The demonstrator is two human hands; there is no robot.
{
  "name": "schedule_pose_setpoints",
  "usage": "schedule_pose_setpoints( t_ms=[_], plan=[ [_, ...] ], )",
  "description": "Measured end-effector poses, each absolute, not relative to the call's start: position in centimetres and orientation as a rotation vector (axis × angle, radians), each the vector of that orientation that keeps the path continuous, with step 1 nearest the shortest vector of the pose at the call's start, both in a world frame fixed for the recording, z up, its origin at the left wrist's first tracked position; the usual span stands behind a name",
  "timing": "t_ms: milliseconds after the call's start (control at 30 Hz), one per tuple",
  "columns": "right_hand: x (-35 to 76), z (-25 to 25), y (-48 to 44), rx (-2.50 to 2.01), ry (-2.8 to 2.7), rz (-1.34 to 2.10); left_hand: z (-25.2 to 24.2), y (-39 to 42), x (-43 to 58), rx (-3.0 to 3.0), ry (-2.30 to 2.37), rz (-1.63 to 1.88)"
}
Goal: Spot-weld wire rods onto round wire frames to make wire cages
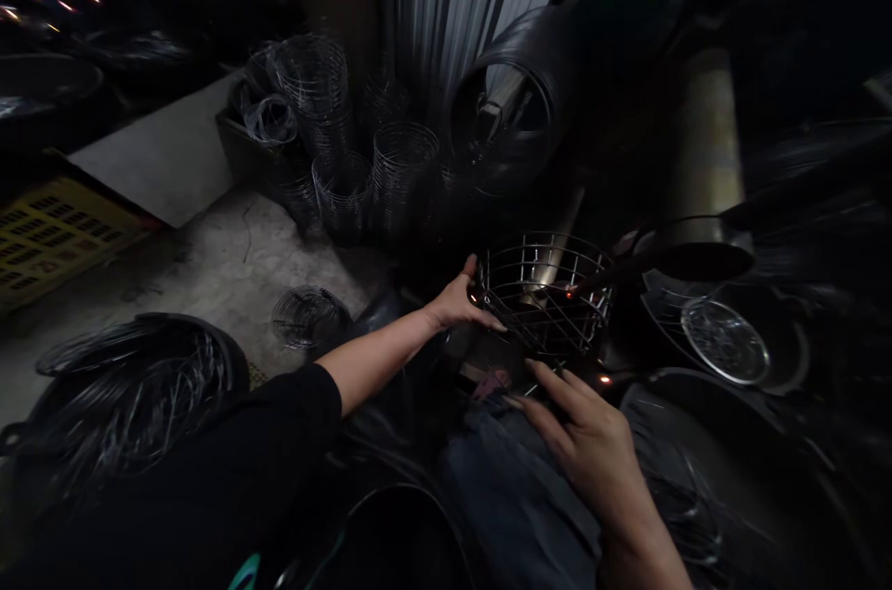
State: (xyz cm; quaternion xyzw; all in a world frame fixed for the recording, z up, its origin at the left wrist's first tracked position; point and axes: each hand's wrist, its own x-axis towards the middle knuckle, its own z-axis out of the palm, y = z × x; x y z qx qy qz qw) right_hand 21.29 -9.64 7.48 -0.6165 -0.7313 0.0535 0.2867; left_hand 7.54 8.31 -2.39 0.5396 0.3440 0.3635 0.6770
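A round basket of shiny wire [547, 269] is tilted in front of me, its grid side and rim facing up. My left hand [464, 300] grips the basket's left side, thumb up by the rim and fingers lower down. Below the basket, my right hand [582, 418] has its fingers stretched toward the lower edge, the thumb apart from them. A short bright wire shows by its fingertips; whether the hand holds it is unclear. A dark metal arm [627, 267] reaches into the basket from the right, with small orange glowing spots near the wires.
Wire basket frames [406, 167] stand stacked behind. A wire coil [508, 107] hangs behind the basket. A tub of wire pieces [229, 348] sits left, a wide dark basin [739, 460] right. A thick pale cylinder [711, 135] hangs at right. A yellow crate [62, 232] lies far left.
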Motion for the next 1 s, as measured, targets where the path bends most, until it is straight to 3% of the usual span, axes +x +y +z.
schedule_pose_setpoints(
  t_ms=[167,433,500,700,1000],
  plan=[
    [19.1,10.7,-10.6,-1.485,-2.154,-0.035,-2.9,7.6,6.6,1.043,0.752,0.82],
    [18.2,12.0,-9.1,-1.591,-1.909,0.651,3.2,3.9,0.0,1.814,0.694,0.775],
    [18.2,11.4,-8.7,-1.735,-1.987,0.561,4.5,3.1,-0.1,1.976,0.746,0.758],
    [18.4,9.7,-9.8,-1.894,-2.29,-0.207,5.4,3.0,1.0,1.975,0.781,0.829],
    [21.0,8.6,-9.0,-1.625,-2.129,-0.323,4.8,4.3,3.3,1.864,0.755,0.865]
  ],
)
